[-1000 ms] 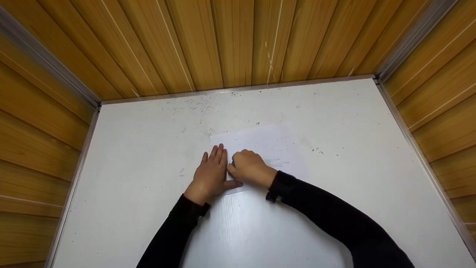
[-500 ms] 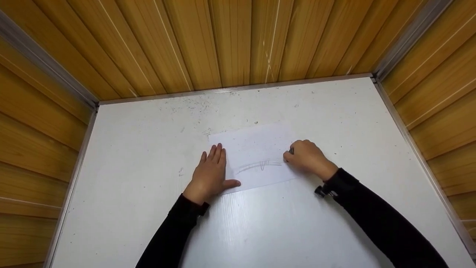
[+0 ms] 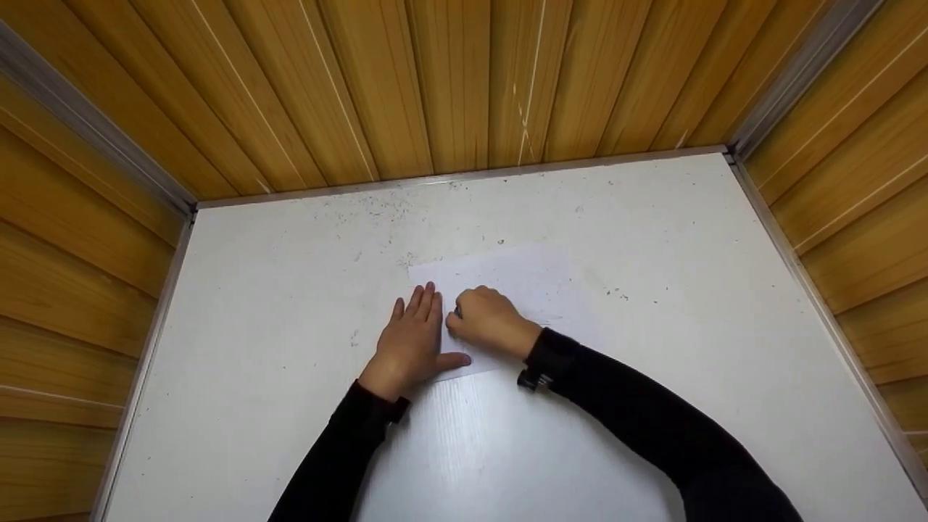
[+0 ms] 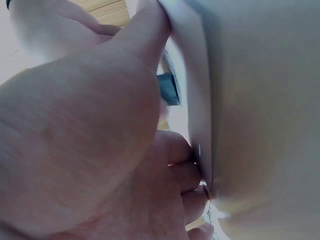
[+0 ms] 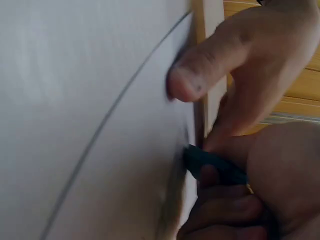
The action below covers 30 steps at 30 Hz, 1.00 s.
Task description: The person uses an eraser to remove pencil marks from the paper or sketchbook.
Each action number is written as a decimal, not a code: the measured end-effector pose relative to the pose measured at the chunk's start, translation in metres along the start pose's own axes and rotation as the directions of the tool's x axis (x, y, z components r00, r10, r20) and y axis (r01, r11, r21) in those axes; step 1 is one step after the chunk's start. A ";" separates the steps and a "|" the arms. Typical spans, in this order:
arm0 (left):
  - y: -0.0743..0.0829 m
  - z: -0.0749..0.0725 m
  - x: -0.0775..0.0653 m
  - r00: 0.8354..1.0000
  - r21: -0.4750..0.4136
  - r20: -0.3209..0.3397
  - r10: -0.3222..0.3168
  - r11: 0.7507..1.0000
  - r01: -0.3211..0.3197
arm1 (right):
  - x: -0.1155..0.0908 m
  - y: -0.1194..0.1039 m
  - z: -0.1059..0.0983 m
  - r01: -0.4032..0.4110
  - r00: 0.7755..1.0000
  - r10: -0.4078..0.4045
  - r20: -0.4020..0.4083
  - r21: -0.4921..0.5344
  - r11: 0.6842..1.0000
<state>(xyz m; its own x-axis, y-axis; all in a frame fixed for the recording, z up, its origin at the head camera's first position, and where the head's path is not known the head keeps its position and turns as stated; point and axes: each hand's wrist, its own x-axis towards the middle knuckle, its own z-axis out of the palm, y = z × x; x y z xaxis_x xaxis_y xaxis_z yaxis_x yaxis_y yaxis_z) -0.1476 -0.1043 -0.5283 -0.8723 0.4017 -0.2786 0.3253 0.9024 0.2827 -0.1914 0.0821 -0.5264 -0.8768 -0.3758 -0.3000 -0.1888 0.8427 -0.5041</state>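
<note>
A white sheet of paper lies on the white table, with faint pencil lines across its lower half. My left hand rests flat on the sheet's left side, fingers straight and thumb spread along the near edge. Just right of it, my right hand grips a small dark teal block, likely an eraser, low over the paper. In the right wrist view the curled fingers pinch the eraser, its tip at the paper's surface. Most of the lines are hidden under the right hand.
Dark crumbs are scattered over the table, thickest near the back edge and a few right of the sheet. Wood-patterned panels enclose the table at the back and both sides.
My right hand swept right to the sheet's right edge with the eraser, then came back left beside my left hand. The pencil lines, exposed half a second ago, are mostly covered again. The left hand stays put.
</note>
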 end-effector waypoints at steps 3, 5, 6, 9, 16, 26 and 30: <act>0.000 0.001 0.001 1.000 0.022 0.005 -0.005 1.000 0.004 | -0.002 0.019 -0.006 -0.019 1.000 0.019 -0.014 0.011 1.000; 0.001 0.002 0.001 1.000 0.035 0.010 -0.010 0.999 0.010 | -0.009 0.042 -0.017 -0.047 0.999 0.048 -0.023 0.024 0.999; 0.001 0.002 0.001 1.000 0.041 0.018 -0.015 0.999 0.015 | -0.015 0.055 -0.024 -0.071 0.997 0.072 -0.030 0.028 0.997; 0.002 0.002 0.002 0.999 0.048 0.031 -0.024 0.999 0.023 | -0.034 0.094 -0.044 -0.154 0.986 0.156 -0.050 0.041 0.987; 0.003 0.001 0.002 1.000 0.033 0.028 -0.011 0.999 0.010 | -0.054 0.126 -0.064 -0.227 0.972 0.227 -0.066 0.012 0.974; -0.002 -0.002 -0.001 1.000 0.041 0.002 0.000 0.999 0.000 | -0.019 0.020 -0.022 -0.041 0.999 0.040 0.018 0.039 0.998; 0.000 -0.001 0.000 1.000 0.030 0.003 0.014 0.999 -0.014 | -0.008 -0.003 0.002 0.030 1.000 -0.029 0.011 -0.022 0.999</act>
<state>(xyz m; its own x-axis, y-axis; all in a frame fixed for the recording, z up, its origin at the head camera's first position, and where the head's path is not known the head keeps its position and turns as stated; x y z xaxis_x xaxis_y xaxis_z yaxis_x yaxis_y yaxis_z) -0.1478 -0.1048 -0.5279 -0.8665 0.4149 -0.2776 0.3484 0.9009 0.2588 -0.1828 0.0819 -0.5239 -0.8658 -0.4048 -0.2942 -0.2244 0.8396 -0.4948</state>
